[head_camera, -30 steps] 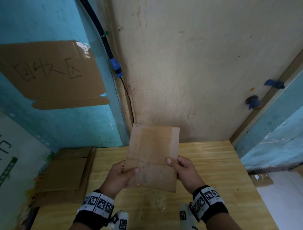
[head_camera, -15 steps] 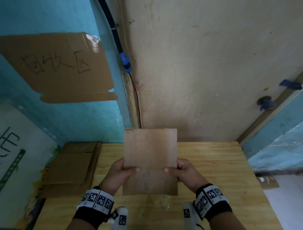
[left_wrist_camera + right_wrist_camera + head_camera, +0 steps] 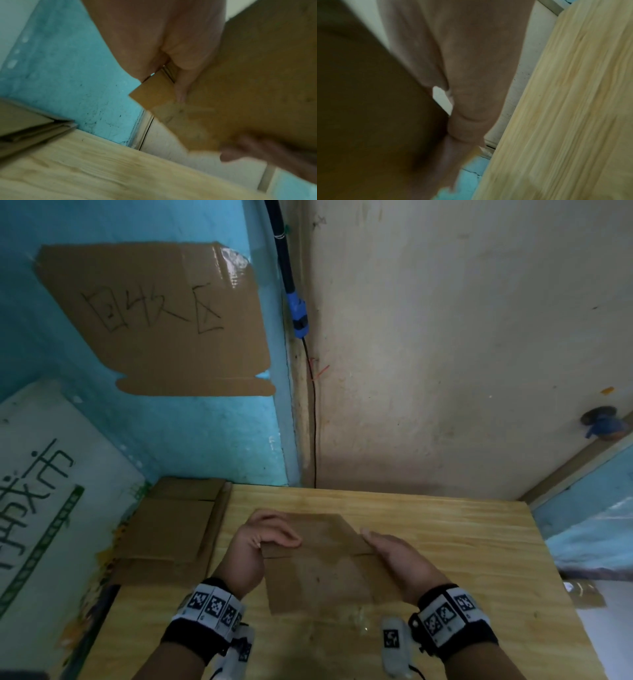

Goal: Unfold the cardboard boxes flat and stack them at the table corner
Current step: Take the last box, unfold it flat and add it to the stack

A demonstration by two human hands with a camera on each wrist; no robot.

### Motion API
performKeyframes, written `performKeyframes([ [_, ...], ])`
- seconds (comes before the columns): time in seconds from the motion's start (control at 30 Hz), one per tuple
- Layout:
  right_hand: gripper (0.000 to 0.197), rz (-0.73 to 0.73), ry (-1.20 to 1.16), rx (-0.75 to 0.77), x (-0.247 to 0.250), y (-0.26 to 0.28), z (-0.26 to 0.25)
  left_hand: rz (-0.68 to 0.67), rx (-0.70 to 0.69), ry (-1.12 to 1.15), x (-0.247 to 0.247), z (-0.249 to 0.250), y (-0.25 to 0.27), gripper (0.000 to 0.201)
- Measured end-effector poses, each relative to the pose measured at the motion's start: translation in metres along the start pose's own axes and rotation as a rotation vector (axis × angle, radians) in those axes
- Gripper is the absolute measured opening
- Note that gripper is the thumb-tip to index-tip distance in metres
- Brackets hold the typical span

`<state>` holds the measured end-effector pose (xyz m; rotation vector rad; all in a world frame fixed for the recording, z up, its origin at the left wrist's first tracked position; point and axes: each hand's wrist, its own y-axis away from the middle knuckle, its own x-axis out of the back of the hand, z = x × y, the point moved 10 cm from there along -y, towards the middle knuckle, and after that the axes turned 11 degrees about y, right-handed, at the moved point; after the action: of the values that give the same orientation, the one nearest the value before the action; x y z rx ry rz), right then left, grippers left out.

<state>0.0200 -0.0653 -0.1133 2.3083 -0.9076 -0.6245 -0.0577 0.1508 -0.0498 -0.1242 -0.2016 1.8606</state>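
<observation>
The person's left hand is gripping the left edge of a flattened box, thumb lying across its top face and the fingers curling round the edge. The right hand is holding the box's right edge, thumb stretching along the top; its fingers are lying hidden beneath the cardboard in the head view. In the right wrist view, blurred, those fingers are pressing against the box's dark underside. In the left wrist view the left hand's fingers are lying against the cardboard, again through blur.

The box is lying nearly level over the middle of the table, tilting slightly, its far part looking raised; whether it is touching the wood cannot be told. A crease is running across it between the two thumbs.

A stack of flat cardboard is sitting at the table's far left corner, near the left hand but apart from it. A cardboard sign with handwritten characters is hanging on the blue wall above the stack. A cable is running down the wall corner behind the table.
</observation>
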Motion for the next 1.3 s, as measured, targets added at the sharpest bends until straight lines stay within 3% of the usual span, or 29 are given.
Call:
performKeyframes([
  [0.13,0.025,-0.045,0.104,0.029,-0.001,-0.006,0.002,-0.026,0.088,-0.374,0.005,-0.025,0.003,0.031],
  [0.27,0.028,-0.01,0.026,0.116,0.004,-0.012,-0.002,-0.058,0.296,0.016,-0.004,-0.027,0.01,0.072],
  [0.33,0.03,0.021,-0.026,0.168,0.005,-0.014,-0.007,0.038,0.396,0.128,-0.001,-0.033,0.017,0.069],
  [0.43,0.03,0.118,-0.117,0.218,0.012,-0.016,-0.014,0.182,0.693,0.331,0.002,-0.056,0.035,0.044],
  [0.5,0.029,0.165,-0.17,0.237,0.013,-0.018,-0.016,0.23,0.8,0.5,-0.003,-0.06,0.046,0.04],
  [0.57,0.029,0.199,-0.215,0.241,0.013,-0.021,-0.017,0.212,0.793,0.555,-0.006,-0.059,0.049,0.034],
  [0.67,0.028,0.204,-0.214,0.229,0.006,-0.023,-0.016,0.188,0.748,0.357,0.002,-0.062,0.048,0.028],
  [0.83,0.021,0.194,-0.065,0.157,-0.007,-0.028,-0.014,0.293,0.846,0.297,0.033,-0.079,0.056,0.02],
  [1.0,0.023,0.221,-0.189,0.106,-0.003,-0.035,-0.005,0.439,0.873,0.306,0.084,-0.093,0.068,0.019],
  [1.07,0.019,0.224,-0.139,0.073,-0.006,-0.036,-0.005,0.471,0.905,0.276,0.11,-0.097,0.072,0.007],
  [1.1,0.018,0.227,-0.085,0.049,-0.008,-0.036,-0.005,0.484,0.943,0.223,0.125,-0.1,0.076,0.012],
  [1.17,0.019,0.222,0.007,0.008,-0.014,-0.037,-0.005,0.572,1.033,0.144,0.161,-0.109,0.089,0.014],
  [1.27,0.02,0.191,0.078,-0.005,-0.027,-0.042,-0.008,0.777,1.018,0.068,0.22,-0.116,0.11,0.007],
  [1.3,0.021,0.182,0.098,-0.003,-0.031,-0.044,-0.008,0.832,0.997,0.023,0.24,-0.118,0.116,0.013],
])
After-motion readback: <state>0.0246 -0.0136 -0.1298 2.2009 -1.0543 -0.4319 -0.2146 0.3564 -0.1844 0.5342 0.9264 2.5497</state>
